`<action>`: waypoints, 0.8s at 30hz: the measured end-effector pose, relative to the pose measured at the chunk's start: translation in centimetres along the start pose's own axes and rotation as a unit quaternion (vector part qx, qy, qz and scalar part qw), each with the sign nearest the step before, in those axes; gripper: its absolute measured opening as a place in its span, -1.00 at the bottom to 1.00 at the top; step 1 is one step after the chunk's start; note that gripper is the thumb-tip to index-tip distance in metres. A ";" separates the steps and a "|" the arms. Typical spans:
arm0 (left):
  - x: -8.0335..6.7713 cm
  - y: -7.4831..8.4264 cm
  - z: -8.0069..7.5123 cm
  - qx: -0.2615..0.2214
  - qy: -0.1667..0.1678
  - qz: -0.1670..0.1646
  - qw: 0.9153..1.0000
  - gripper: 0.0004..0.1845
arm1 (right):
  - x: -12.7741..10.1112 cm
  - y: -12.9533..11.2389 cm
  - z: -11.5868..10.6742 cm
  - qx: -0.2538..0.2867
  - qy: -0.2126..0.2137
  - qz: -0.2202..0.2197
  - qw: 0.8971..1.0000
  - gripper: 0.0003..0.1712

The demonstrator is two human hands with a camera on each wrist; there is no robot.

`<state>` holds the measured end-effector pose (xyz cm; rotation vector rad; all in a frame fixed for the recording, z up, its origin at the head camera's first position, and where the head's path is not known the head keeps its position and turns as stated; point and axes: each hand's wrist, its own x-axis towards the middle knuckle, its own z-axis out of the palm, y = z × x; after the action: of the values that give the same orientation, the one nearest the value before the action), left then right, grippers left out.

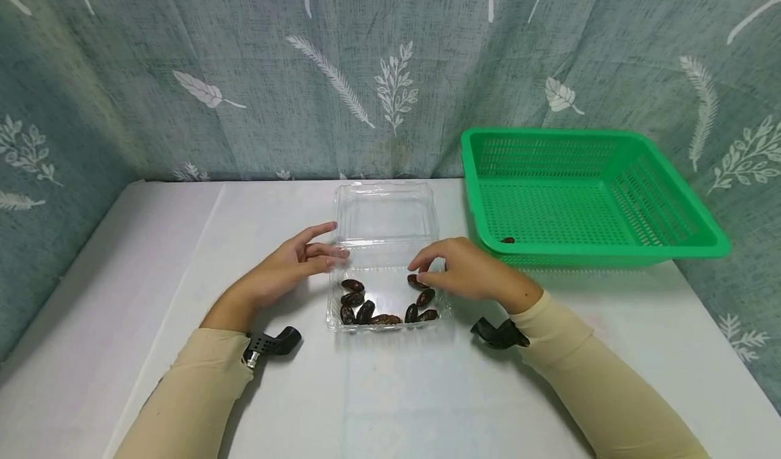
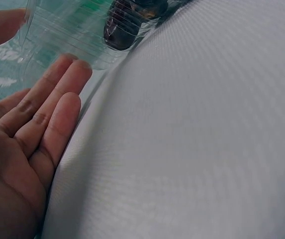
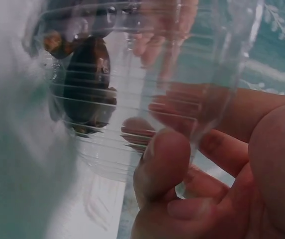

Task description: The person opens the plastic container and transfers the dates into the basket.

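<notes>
My left hand (image 1: 293, 264) rests straight-fingered against the clear box (image 1: 390, 269); my right hand (image 1: 466, 269) has a narrow grip, pinching a date (image 1: 417, 282) over the box's right edge.

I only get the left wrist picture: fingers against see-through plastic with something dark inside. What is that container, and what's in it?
Observer: The head view shows a clear plastic hinged box with its lid folded back. It holds about nine dark brown oval fruits, probably dates.
Visitor: Where's the other hand?
Observer: The right hand is at the box's right wall. In the right wrist view, its thumb is outside the wall and its fingertips are inside, pinching it.
Visitor: Anything else nearby?
Observer: A green plastic mesh basket stands to the right of the box, with one dark piece in it.
</notes>
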<state>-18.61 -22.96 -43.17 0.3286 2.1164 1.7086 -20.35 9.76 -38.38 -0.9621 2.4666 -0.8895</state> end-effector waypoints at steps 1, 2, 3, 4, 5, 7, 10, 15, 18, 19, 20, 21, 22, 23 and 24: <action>0.0 0.0 0.0 -0.001 -0.001 0.000 1.000 -0.23 | 0.0 0.0 0.1 -0.002 0.000 0.000 1.000 -0.78; 0.0 0.0 0.0 -0.002 -0.002 -0.001 1.000 -0.24 | 0.1 0.1 0.2 -0.005 0.000 0.000 1.000 -0.78; 0.0 0.0 0.0 -0.002 -0.002 -0.001 1.000 -0.24 | 0.1 0.1 0.3 -0.008 0.000 0.000 1.000 -0.78; 0.0 0.1 0.0 -0.001 -0.001 -0.002 1.000 -0.24 | 0.2 0.1 0.4 -0.011 0.001 -0.001 1.000 -0.78; 0.0 0.1 0.0 -0.001 0.000 -0.002 1.000 -0.24 | 0.2 0.2 0.5 -0.014 0.002 -0.001 1.000 -0.78; 0.0 0.1 0.0 -0.002 0.002 -0.003 1.000 -0.23 | 0.3 0.1 0.7 -0.018 0.004 0.001 1.000 -0.77; -0.1 0.0 0.1 -0.006 0.002 -0.002 1.000 -0.23 | 0.3 0.1 1.1 -0.022 0.007 0.007 1.000 -0.77; -0.1 0.1 0.1 -0.006 -0.003 -0.008 1.000 -0.23 | 0.4 0.1 1.4 -0.035 0.004 0.020 0.999 -0.75; -0.1 0.2 0.1 -0.002 0.001 -0.012 1.000 -0.23 | 0.5 -0.1 1.5 -0.047 -0.001 0.024 0.999 -0.76; -0.1 0.2 0.1 0.000 0.003 -0.012 1.000 -0.24 | 0.5 -0.2 1.5 -0.051 -0.002 0.026 0.998 -0.76; -0.1 0.2 0.1 0.000 0.005 -0.012 1.000 -0.24 | 0.5 -0.3 1.4 -0.055 -0.003 0.030 0.998 -0.77; -0.1 0.2 0.1 0.000 0.006 -0.012 1.000 -0.24 | 0.5 -0.4 1.4 -0.061 -0.005 0.034 0.998 -0.79; -0.1 0.2 0.0 0.000 0.006 -0.011 1.000 -0.24 | 0.5 -0.5 1.4 -0.066 -0.006 0.038 0.997 -0.80; -0.1 0.3 0.0 -0.002 0.005 -0.011 1.000 -0.24 | 0.5 -0.6 1.4 -0.071 -0.008 0.043 0.997 -0.81; -0.2 0.2 0.0 -0.002 0.004 -0.011 1.000 -0.24 | 0.4 -0.7 1.4 -0.076 -0.010 0.049 0.996 -0.82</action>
<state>-18.44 -22.95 -42.91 0.2958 2.1135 1.7053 -19.56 8.43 -39.02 -0.8851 2.5699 -0.6642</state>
